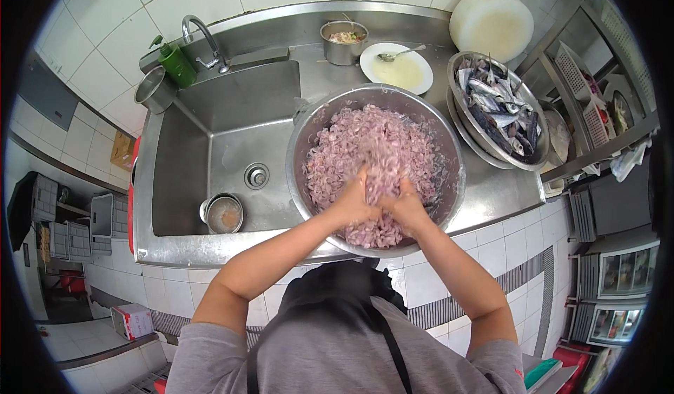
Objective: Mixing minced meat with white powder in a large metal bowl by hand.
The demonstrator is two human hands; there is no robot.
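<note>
Sliced shallots (337, 151), pinkish-purple and loose, heap up inside a large stainless steel bowl (454, 146). My left hand (354, 200) and my right hand (406, 208) are sunk into the heap near the bowl's front side. Between them they cup a mound of slices, blurred by motion. Some fingertips are hidden under the slices. The bowl stands on the steel counter, its left side reaching over the edge of the sink basin (231, 130).
Whole fish fill a steel bowl (457, 91) at right. Behind stand a steel pot (342, 54) and a white plate (421, 80) with a spoon (387, 57). A faucet (210, 41), green pump bottle (179, 67) and metal cup (152, 91) are left; a small pot (210, 228) sits in the sink.
</note>
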